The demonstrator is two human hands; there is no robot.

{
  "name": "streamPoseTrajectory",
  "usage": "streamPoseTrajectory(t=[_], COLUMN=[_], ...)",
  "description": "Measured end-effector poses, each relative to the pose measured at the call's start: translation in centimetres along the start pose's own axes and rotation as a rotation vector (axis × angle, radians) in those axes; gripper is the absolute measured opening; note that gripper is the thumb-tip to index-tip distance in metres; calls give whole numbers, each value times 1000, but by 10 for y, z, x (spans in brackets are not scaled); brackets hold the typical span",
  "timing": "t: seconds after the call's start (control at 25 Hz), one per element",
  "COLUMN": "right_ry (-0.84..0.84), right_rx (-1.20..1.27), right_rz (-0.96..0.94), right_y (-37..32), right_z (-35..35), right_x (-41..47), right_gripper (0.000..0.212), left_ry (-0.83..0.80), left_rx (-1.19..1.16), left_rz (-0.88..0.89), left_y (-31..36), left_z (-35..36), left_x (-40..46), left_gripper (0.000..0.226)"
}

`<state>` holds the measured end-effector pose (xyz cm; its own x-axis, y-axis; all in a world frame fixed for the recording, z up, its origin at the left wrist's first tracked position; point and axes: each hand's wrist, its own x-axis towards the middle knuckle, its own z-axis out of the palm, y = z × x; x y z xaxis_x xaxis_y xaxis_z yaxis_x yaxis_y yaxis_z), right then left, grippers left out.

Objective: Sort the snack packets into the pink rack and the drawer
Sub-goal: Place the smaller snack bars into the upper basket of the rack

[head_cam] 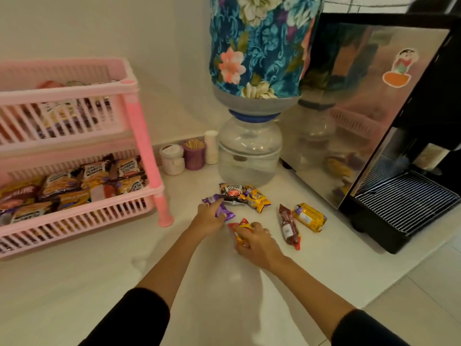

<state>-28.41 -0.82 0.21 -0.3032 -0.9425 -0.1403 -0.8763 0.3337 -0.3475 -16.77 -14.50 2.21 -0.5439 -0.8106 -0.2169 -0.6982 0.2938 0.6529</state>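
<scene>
Pink rack: lower tier well stocked with snack packets, upper tier holding a few (contents dim behind the slats). Counter: loose packets left near the water dispenser, namely a brown packet, a yellow packet and a small heap. Left hand grips a purple packet; right hand grips a red-and-yellow packet. Drawer: not in view. Sorting judged past halfway.

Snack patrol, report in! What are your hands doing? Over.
Left hand grips purple packet. Right hand grips red packet. Five packets loose on counter. Path to pink rack open.
</scene>
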Motion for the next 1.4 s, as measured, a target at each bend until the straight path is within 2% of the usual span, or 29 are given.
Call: streamPoseTrajectory(t=[0.2,0.32,0.4,0.48,0.64,0.72,0.84,1.0,1.12,1.28,1.4], right_ry=[-37,-41,-45,-30,0,56,199,266,306,372,410], right_rx=[-1,3,22,86,399,578,810,915,985,1080,1063], right_rz=[-82,-119,-132,-122,-90,-106,-207,-374,-544,-714,-746], right_y=[26,38,43,43,34,22,-8,-66,-120,-198,-256], right_z=[-5,-8,-8,-9,-23,-35,-68,-138,-194,-254,-284], right_x=[9,10,12,13,12,9,7,6,0,11,42], right_gripper=[52,47,46,45,47,45,42,50,46,47,49], left_ry=[142,250,264,222,100,64,139,313,511,694,760], left_rx=[17,118,177,142,-181,-325,-418,-449,-451,-475,-455], left_rz=[-178,-231,-274,-338,-381,-323,-161,149,283,325,250], left_y=[12,7,7,8,5,7,25,62,82,98,98], left_z=[20,31,36,37,21,8,-23,-96,-166,-266,-337], left_x=[37,34,27,20,-3,-20,-48,-100,-139,-157,-141], left_gripper=[50,33,23,33,76,79,67,32,12,15,38])
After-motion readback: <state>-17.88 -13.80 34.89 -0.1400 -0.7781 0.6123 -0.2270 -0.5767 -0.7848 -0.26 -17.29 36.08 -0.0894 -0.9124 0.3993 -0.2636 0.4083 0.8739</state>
